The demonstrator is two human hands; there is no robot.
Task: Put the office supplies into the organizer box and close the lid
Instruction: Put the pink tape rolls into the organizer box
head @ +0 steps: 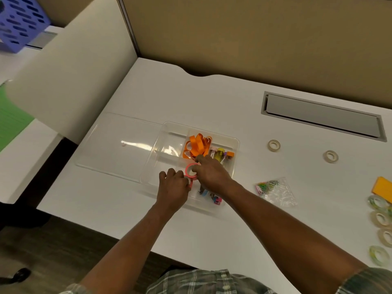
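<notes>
A clear organizer box [234, 143] lies on the white desk, its clear lid [118, 145] swung open flat to the left. Inside are orange ribbon [196, 147], markers [221, 154] and binder clips [213, 198]. My right hand [210, 172] pinches a pink tape roll [189, 168] over a front compartment. My left hand [172, 187] grips a second pink tape roll [191, 183] just below it, mostly hidden by the fingers. On the desk to the right lie two beige tape rolls [274, 145] [331, 156] and a bag of coloured paper clips [275, 190].
At the desk's right edge sit an orange pad [382, 188] and several pale green and clear tape rolls [381, 219]. A grey cable hatch [322, 115] lies at the back right. Partition walls stand behind and to the left.
</notes>
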